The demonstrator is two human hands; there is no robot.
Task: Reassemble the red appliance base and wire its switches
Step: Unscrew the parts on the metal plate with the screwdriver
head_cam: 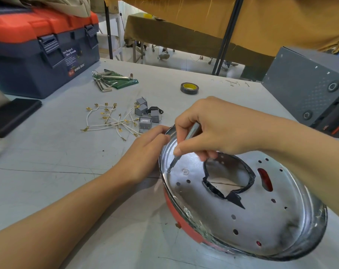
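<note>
There is one round red base [240, 200] near on the right, with one big hole in the middle of its shiny plate. Two hands work on it, the left hand [145, 150] and the right hand [209, 129]. One screwdriver [184, 146] is there. Far off sit one roll of tape [189, 88], one toolbox [42, 53], about four grey switches [145, 113], one bunch of white wires [110, 119] and one set of metal keys [110, 80].

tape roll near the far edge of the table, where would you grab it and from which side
Come from straight above and pinch the tape roll across its outer rim. It lies flat on the table with its hole facing up, apart from other parts. Alternatively, put one finger in the hole and the thumb outside.
</note>
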